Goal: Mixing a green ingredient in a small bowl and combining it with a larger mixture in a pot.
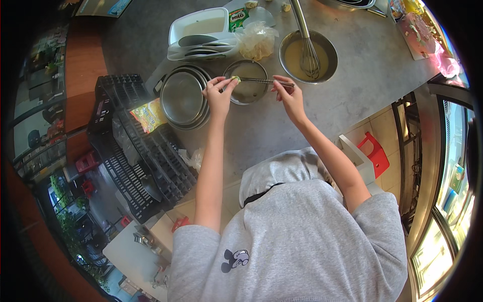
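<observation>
Hands meet over one small bowl point(245, 90): left hand point(219, 95) pinches a green bit point(235, 78), right hand point(289, 95) grips a utensil point(261, 80); one whisk point(307, 50) stands in a second bowl point(308, 56).

The worktop point(352, 75) is mottled grey. A pale green bit point(235, 78) sits over a silver bowl point(245, 93). The stack of pans point(182, 98) is silver too. The whisk bowl point(308, 56) holds tan batter. The tub point(198, 24) is white, the rack point(146, 146) black, the packet point(149, 115) yellow with green. The stool point(375, 153) is red. The sweatshirt point(292, 241) is plain grey with a small dark cartoon print.
</observation>
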### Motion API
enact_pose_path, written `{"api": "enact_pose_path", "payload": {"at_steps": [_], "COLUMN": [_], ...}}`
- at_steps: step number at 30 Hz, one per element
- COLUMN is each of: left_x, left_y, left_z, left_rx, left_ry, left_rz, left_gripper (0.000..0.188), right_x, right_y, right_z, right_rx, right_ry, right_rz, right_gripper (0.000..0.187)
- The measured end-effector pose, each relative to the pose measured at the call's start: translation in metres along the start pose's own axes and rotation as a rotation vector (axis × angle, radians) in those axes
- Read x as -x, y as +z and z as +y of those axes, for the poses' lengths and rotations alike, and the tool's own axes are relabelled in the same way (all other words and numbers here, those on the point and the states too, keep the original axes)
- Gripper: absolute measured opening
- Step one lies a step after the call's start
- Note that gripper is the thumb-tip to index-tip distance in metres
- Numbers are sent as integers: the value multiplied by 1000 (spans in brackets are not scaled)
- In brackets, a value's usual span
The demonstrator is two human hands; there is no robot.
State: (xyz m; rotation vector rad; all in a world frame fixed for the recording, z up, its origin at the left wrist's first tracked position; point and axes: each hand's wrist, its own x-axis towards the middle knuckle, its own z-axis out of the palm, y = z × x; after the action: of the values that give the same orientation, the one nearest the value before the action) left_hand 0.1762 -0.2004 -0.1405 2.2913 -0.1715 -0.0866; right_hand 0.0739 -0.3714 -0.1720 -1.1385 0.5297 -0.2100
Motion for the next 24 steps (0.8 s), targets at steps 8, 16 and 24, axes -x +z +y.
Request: {"api": "enact_pose_path", "payload": {"at_steps": [8, 16, 24], "left_x": [5, 9, 7], "left_y": [-16, -23, -25], "left_z": [-4, 15, 21], "left_rx": [388, 94, 204], "left_ry": [-140, 97, 109], "left_rz": [-139, -162, -202], "left_gripper": [27, 22, 19], "right_x": [59, 7, -21], "right_y": [-4, 38, 42], "right_z": [-29, -44, -35], "right_rx": [334, 464, 380], "right_ry": [-198, -300, 108], "right_rz": [312, -140, -382], "right_gripper": [32, 17, 27]}}
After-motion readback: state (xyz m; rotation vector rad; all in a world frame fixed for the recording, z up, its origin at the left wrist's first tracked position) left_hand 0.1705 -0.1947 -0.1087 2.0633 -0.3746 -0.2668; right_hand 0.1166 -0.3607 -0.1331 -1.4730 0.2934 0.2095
